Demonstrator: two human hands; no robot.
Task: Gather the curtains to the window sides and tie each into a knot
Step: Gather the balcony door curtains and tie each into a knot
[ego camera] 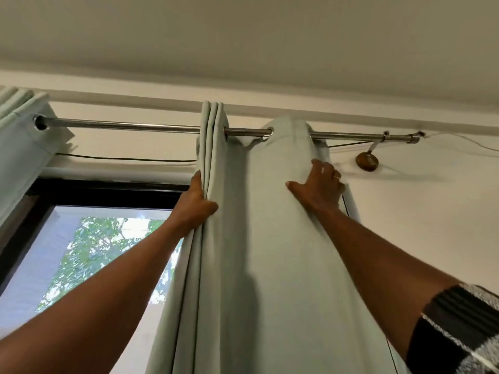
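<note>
left hand raised, fingers curled round gathered curtain folds | right hand raised, fingers spread flat on curtain below rod

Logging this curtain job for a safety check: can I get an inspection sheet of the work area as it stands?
Surface: nothing seen; work is up at the curtain rod.
Job's things: pale green grommet curtain partly bunched on the rod, no knot in view; second curtain gathered at the far left.
Clutter: nothing seen.
Hands: left hand grips the bunched pleats; right hand presses flat on the cloth.
Cables: dark wire runs along the wall under the rod; thin wire trails from the rod's right end.
Surroundings: window with trees outside, round wooden bracket base, ceiling.
</note>
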